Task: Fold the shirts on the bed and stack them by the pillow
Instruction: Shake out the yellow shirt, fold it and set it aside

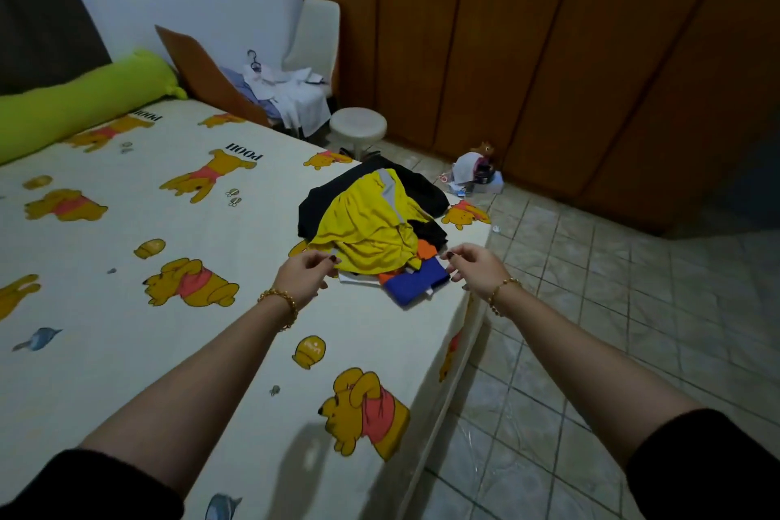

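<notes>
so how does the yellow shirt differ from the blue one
The yellow shirt lies on top, mostly showing; the blue shirt sits underneath at the near edge, largely covered. The yellow shirt has a grey stripe, the blue shirt shows none. Both lie unfolded on the bed.

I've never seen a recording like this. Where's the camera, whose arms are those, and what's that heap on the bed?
No machine here: a person wears one camera on the head, looking down at their own arms. The left hand and right hand reach toward a heap of unfolded clothes near the edge of the bed: a yellow shirt on top, with a black garment, orange piece and blue shirt under it. Whether they grip fabric yet is unclear. A green pillow lies at the far side.
</notes>
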Motion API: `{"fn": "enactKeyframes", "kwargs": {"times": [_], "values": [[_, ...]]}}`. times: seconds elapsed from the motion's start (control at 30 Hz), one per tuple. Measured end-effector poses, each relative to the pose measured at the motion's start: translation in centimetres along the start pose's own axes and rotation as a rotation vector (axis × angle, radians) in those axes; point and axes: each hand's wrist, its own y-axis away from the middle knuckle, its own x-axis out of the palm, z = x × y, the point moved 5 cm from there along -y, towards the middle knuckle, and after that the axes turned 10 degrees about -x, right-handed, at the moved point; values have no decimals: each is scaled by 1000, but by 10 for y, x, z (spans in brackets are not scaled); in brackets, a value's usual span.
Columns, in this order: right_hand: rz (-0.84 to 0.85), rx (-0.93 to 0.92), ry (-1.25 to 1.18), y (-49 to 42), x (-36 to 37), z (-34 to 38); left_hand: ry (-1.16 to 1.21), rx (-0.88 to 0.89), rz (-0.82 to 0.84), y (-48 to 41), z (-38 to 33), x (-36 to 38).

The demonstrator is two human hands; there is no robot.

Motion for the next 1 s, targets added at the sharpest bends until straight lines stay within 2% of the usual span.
{"fn": "enactKeyframes", "kwargs": {"times": [0.17,0.37,0.53,0.67,0.77,0.9,0.97,1.0], "values": [[36,24,-13,-81,9,-20,-44,-61,-16,-78,3,-6],[155,-1,24,-220,24,-55,-17,-187,-62,-183,9,17],[286,-83,276,-324,47,-86,-46,-285,-93,-266,13,47],[511,-250,448,-414,83,-108,-105,-386,-70,-349,21,82],[624,-394,729,-455,110,-119,-212,-412,-70,-395,23,106],[803,-429,916,-466,142,-152,-459,-518,98,-420,49,143],[767,-421,873,-465,147,-166,-475,-525,143,-414,63,162],[716,-430,846,-465,144,-167,-434,-506,97,-410,66,166]]}}
